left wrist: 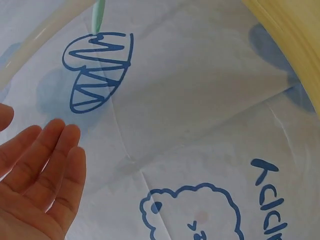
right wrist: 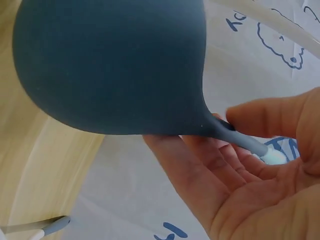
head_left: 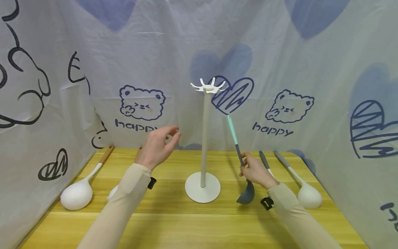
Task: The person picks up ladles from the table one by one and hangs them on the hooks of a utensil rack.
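My right hand grips a ladle by its dark shaft, just above the dark grey bowl. The ladle is held up off the table, its mint-green handle end pointing up and a little left. Seen from the right wrist, the ladle's bowl fills the upper left, with thumb and fingers around the neck. A white stand with a ring of hooks on top stands upright between the hands. Left of its pole my left hand hovers, holding nothing; in the left wrist view its fingers are loosely extended.
A white ladle with a wooden handle lies at the left, another white utensil partly behind my left arm. At the right lie a white ladle and a dark-handled utensil partly hidden by my hand. A printed cloth surrounds the wooden table.
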The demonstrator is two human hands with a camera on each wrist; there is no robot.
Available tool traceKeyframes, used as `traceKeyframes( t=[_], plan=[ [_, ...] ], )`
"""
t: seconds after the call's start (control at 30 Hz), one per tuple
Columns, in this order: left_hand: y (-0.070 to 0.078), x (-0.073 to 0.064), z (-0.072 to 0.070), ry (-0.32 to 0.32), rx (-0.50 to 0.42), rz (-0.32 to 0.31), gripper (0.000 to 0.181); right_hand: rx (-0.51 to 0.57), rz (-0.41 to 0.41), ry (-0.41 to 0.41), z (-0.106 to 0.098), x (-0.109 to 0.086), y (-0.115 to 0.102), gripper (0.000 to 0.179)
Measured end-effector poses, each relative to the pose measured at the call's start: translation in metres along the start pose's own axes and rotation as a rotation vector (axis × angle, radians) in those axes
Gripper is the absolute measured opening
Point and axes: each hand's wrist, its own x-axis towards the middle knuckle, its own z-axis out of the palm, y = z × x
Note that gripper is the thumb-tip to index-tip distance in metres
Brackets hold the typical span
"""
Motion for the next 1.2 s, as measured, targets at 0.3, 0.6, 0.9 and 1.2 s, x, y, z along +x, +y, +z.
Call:
traceKeyframes(
  t=[0.3,0.6,0.9,1.2],
  plan=[
    [0.014,0.017,0.004,0.196,-0.103,0.04,0.026,0.029,-0.032,0.118,0.0,-0.001,-0.01,0.029],
    [0.038,0.039,-0.003,0.272,-0.169,0.036,0.028,0.104,-0.074,0.203,-0.002,-0.002,-0.023,0.021],
    [0.054,0.055,-0.012,0.276,-0.234,0.042,0.052,0.145,-0.149,0.24,-0.016,-0.002,-0.033,0.021],
    [0.063,0.07,-0.015,0.314,-0.233,0.052,0.059,0.173,-0.235,0.308,-0.021,-0.002,-0.042,0.028]
  ],
)
